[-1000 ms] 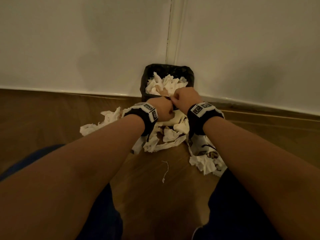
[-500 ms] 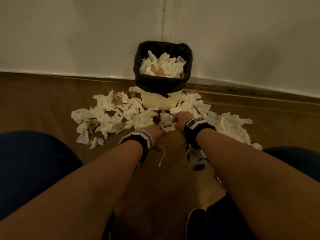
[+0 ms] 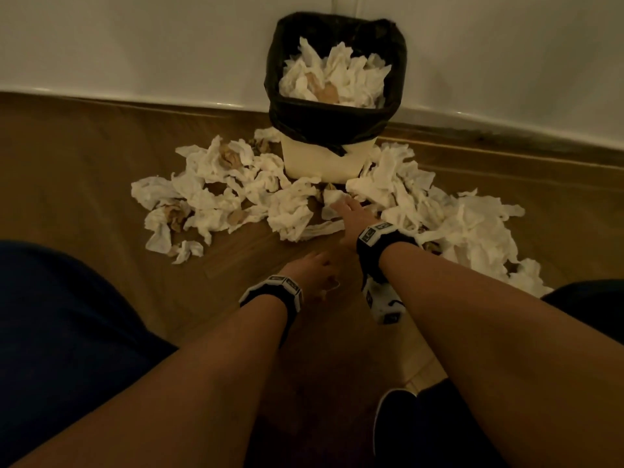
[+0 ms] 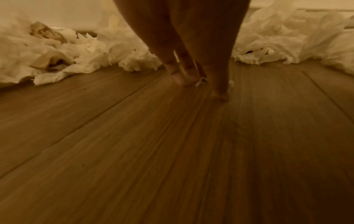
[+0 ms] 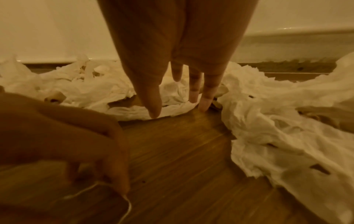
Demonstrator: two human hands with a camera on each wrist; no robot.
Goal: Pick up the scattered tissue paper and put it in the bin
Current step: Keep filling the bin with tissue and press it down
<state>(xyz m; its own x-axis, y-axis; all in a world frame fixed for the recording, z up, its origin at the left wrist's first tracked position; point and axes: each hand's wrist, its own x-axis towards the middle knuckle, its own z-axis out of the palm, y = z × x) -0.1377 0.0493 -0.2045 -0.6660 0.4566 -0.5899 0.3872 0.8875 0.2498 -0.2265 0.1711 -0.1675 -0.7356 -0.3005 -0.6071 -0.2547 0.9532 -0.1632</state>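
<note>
A cream bin [image 3: 324, 160] with a black liner [image 3: 337, 123] stands against the wall, heaped with crumpled tissue [image 3: 337, 79]. More white and brown-stained tissue lies on the wooden floor to its left [image 3: 216, 194] and right [image 3: 472, 231]. My right hand [image 3: 341, 206] [image 5: 176, 109] is open, its straight fingertips [image 5: 204, 104] resting on a tissue sheet just in front of the bin. Nearer me, my left hand [image 3: 329, 282] [image 4: 201, 84] points down at the floor and pinches a thin tissue strand [image 5: 130, 206].
The white wall [image 3: 135, 45] and its skirting run behind the bin. My knees in dark cloth [image 3: 67, 332] flank the arms, and a dark shoe [image 3: 395, 420] sits at the bottom right. Bare floorboards [image 4: 172, 151] lie between the two tissue piles.
Both hands came down from the bin's top to the floor. The right hand opened and reached onto the tissue, while the left drew back to the thin strand. The view pulled back.
</note>
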